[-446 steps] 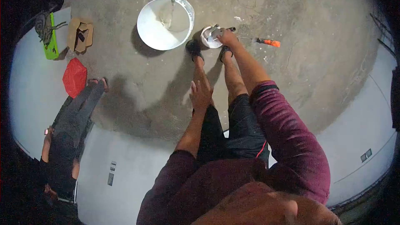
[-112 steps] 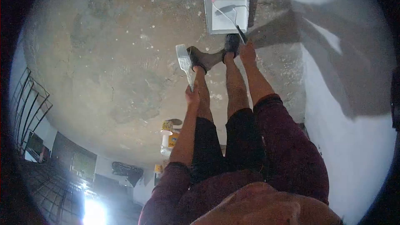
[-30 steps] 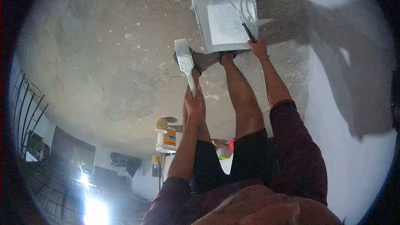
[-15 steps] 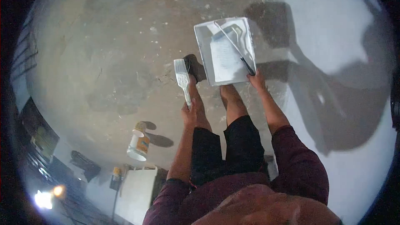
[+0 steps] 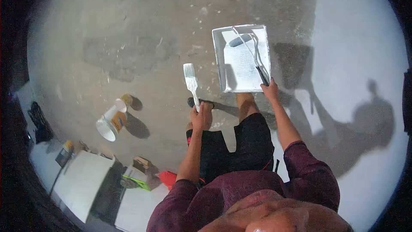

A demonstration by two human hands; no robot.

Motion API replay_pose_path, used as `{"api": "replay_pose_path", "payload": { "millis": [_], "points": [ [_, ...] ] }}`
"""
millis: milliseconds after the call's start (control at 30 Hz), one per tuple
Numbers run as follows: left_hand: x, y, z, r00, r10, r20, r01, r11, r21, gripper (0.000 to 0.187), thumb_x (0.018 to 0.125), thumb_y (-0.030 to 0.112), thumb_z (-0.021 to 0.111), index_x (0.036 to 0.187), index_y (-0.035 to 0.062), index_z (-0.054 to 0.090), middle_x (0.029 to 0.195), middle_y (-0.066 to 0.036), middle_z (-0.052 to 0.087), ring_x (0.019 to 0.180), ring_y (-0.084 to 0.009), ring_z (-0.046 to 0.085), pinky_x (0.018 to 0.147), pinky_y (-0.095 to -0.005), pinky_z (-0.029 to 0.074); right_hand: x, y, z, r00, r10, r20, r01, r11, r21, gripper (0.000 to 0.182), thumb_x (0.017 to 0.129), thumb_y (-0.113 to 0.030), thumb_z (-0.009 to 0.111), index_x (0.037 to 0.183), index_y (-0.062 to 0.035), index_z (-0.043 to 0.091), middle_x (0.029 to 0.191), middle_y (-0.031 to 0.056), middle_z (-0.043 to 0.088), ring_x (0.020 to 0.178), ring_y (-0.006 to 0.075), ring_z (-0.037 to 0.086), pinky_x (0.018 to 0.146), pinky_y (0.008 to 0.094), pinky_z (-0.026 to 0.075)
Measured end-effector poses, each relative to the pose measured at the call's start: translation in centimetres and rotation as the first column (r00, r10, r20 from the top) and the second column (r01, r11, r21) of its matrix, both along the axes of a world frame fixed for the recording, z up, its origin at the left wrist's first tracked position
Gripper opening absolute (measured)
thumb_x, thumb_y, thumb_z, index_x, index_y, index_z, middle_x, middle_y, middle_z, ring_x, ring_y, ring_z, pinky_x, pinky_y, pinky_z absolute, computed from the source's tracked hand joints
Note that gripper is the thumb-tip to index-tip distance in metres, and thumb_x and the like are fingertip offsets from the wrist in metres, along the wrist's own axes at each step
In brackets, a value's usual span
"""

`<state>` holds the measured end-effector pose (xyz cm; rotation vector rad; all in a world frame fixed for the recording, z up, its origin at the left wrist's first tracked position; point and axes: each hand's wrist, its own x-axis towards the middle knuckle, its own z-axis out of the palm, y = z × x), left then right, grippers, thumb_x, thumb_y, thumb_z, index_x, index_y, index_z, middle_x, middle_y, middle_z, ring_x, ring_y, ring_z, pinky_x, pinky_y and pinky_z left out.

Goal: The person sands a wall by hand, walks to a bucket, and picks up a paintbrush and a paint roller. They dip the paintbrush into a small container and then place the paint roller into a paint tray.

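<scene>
My left hand (image 5: 201, 117) is closed around the handle of a paintbrush (image 5: 191, 85), its white-coated bristles pointing away from me. To its right, a paint tray (image 5: 219, 66) with white paint on its inside is held at its near right corner by my right hand (image 5: 270, 90). A paint roller (image 5: 239, 41) lies in the tray, its grey sleeve at the far end. The roller's dark handle (image 5: 262, 76) runs to the tray corner, under my right hand's grip. Brush and tray are apart.
On the paint-spotted floor (image 5: 163, 47) at left stands a white bucket (image 5: 107, 129) with a smaller container (image 5: 124, 101) beside it. White furniture (image 5: 81, 178) and a red item (image 5: 168, 178) are at lower left. A white wall (image 5: 352, 51) rises at right.
My view has shifted, so the bucket now appears further left and more furniture shows at lower left. One leg has moved. Both hands keep their holds on the brush and the tray.
</scene>
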<state>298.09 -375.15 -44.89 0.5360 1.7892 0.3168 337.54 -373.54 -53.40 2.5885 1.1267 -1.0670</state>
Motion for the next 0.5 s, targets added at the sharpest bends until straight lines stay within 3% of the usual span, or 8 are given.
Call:
{"api": "replay_pose_path", "payload": {
  "millis": [33, 100, 167, 200, 267, 367, 433, 500],
  "points": [
    [-1.6, -1.0, -0.7, 0.997, -0.018, -0.071, 0.022, 0.999, 0.050, 0.049, 0.093, 0.045, 0.061, 0.105, -0.0030, 0.062, 0.074, -0.008, 0.060, 0.073, -0.0201, 0.056, 0.071, -0.0364, 0.047, -2.1, 0.1, 0.4, 0.995, 0.039, 0.090, -0.036, 0.999, -0.028, 0.076, 0.073, -0.038, 0.070, 0.131, 0.0061, 0.047, 0.118, 0.0330, 0.058, 0.112, 0.0467, 0.056, 0.096, 0.0481, 0.045],
    [-4.8, -5.7, -1.0, 0.988, 0.017, -0.154, -0.012, 0.999, 0.035, 0.050, 0.093, 0.045, 0.060, 0.103, -0.0039, 0.062, 0.073, -0.009, 0.060, 0.073, -0.0213, 0.056, 0.072, -0.0369, 0.047, -6.0, 1.8, 2.1, 0.994, 0.015, -0.108, -0.022, 0.997, -0.071, 0.085, 0.076, -0.040, 0.070, 0.140, 0.0070, 0.038, 0.130, 0.0344, 0.050, 0.123, 0.0453, 0.049, 0.104, 0.0442, 0.039],
    [-9.1, -7.8, -0.5, 0.981, 0.192, -0.024, -0.181, 0.956, 0.229, 0.053, 0.093, 0.049, 0.058, 0.094, -0.0041, 0.063, 0.072, -0.013, 0.059, 0.071, -0.0192, 0.054, 0.069, -0.0373, 0.046, -12.8, 4.4, 5.5, 0.986, 0.164, -0.007, -0.163, 0.972, -0.167, 0.087, 0.076, -0.041, 0.070, 0.140, 0.0091, 0.036, 0.131, 0.0346, 0.050, 0.123, 0.0448, 0.049, 0.104, 0.0447, 0.040],
    [-11.7, -8.9, 0.6, 0.967, 0.251, -0.044, -0.237, 0.948, 0.213, 0.053, 0.093, 0.049, 0.058, 0.094, -0.0041, 0.063, 0.072, -0.013, 0.059, 0.071, -0.0192, 0.054, 0.069, -0.0373, 0.046, -15.1, 3.8, 5.0, 0.984, 0.178, -0.005, -0.177, 0.976, -0.128, 0.086, 0.076, -0.040, 0.070, 0.140, 0.0081, 0.038, 0.129, 0.0340, 0.051, 0.123, 0.0447, 0.050, 0.103, 0.0454, 0.041],
    [-16.6, -11.9, 4.7, 0.969, 0.206, -0.134, -0.212, 0.977, -0.035, 0.050, 0.093, 0.046, 0.059, 0.088, -0.0031, 0.061, 0.067, -0.009, 0.057, 0.065, -0.0178, 0.051, 0.063, -0.0388, 0.044, -19.2, 2.8, 6.2, 0.965, 0.258, -0.042, -0.260, 0.963, -0.065, 0.079, 0.075, -0.039, 0.069, 0.133, 0.0082, 0.045, 0.124, 0.0327, 0.056, 0.117, 0.0443, 0.054, 0.098, 0.0471, 0.044],
    [-12.1, -18.6, 3.6, 0.934, 0.296, -0.199, -0.300, 0.954, 0.013, 0.044, 0.093, 0.040, 0.062, 0.082, -0.0028, 0.058, 0.062, -0.009, 0.050, 0.062, -0.0161, 0.045, 0.058, -0.0379, 0.041, -14.0, 0.1, 4.6, 0.918, 0.396, -0.007, -0.396, 0.918, -0.008, 0.073, 0.072, -0.037, 0.070, 0.123, 0.0116, 0.051, 0.119, 0.0326, 0.058, 0.111, 0.0436, 0.058, 0.093, 0.0472, 0.046],
    [-8.8, -19.9, 0.6, 0.918, 0.300, -0.258, -0.285, 0.954, 0.095, 0.045, 0.093, 0.042, 0.061, 0.080, -0.0009, 0.058, 0.060, -0.006, 0.049, 0.059, -0.0148, 0.045, 0.056, -0.0363, 0.040, -10.1, -0.8, -1.1, 0.899, 0.435, -0.044, -0.431, 0.899, 0.081, 0.067, 0.070, -0.037, 0.070, 0.113, 0.0124, 0.054, 0.110, 0.0325, 0.062, 0.103, 0.0438, 0.062, 0.088, 0.0471, 0.048],
    [-5.7, -20.3, 2.0, 0.904, 0.312, -0.294, -0.271, 0.947, 0.174, 0.046, 0.093, 0.045, 0.060, 0.079, 0.0009, 0.058, 0.058, -0.003, 0.047, 0.056, -0.0135, 0.044, 0.053, -0.0347, 0.039, -8.4, 1.1, 0.8, 0.880, 0.473, -0.043, -0.475, 0.879, -0.036, 0.068, 0.068, -0.038, 0.072, 0.114, 0.0103, 0.058, 0.105, 0.0317, 0.064, 0.100, 0.0430, 0.063, 0.087, 0.0477, 0.049]
  ]
}}
